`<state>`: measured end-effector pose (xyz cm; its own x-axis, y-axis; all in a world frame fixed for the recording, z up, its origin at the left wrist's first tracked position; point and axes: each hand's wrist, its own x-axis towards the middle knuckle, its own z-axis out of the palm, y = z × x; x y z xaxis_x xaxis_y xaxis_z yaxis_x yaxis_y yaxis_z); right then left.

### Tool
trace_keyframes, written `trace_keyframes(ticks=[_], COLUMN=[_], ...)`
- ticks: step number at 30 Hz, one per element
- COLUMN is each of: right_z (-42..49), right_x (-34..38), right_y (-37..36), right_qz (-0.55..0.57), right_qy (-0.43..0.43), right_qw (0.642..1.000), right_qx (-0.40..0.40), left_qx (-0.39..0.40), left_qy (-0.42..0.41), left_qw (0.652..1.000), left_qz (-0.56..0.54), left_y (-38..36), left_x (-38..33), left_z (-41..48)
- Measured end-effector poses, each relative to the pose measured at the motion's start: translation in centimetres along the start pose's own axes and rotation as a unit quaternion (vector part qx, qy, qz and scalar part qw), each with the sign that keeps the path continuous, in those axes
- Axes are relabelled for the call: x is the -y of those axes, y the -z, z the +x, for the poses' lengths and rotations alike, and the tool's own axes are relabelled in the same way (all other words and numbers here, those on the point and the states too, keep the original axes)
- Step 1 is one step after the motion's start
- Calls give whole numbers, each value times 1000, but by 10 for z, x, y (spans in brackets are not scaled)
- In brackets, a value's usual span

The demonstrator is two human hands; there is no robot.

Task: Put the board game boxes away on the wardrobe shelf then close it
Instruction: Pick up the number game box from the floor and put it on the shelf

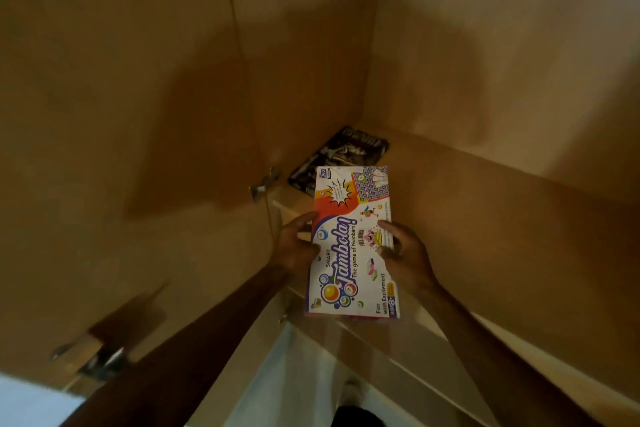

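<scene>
A white and red Tambola game box is held flat between both hands over the front edge of the wardrobe shelf. My left hand grips its left long edge and my right hand grips its right long edge. A dark black-and-white game box lies flat on the shelf in the back left corner, just beyond the Tambola box's far end.
The open wardrobe door stands to the left, with a metal hinge at shelf height and another hinge lower down. The wardrobe's back wall rises at the right. White floor shows below.
</scene>
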<state>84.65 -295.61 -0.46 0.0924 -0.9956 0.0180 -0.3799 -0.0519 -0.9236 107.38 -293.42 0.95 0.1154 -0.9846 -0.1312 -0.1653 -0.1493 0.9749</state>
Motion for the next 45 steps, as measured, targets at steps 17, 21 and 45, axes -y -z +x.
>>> trace_keyframes(ticks=[17, 21, 45], right_z=[203, 204, 141], right_x=[-3, -2, -11], right_y=[12, 1, -35], right_qz=[-61, -78, -91], right_qy=[36, 60, 174], right_qw=[996, 994, 975], right_qx=[45, 56, 107], left_qx=[143, -3, -243], left_qy=[-109, -147, 2], left_qw=[917, 891, 962], left_qz=[357, 430, 125], left_y=[12, 19, -1], left_x=[-44, -42, 18], left_z=[190, 184, 83])
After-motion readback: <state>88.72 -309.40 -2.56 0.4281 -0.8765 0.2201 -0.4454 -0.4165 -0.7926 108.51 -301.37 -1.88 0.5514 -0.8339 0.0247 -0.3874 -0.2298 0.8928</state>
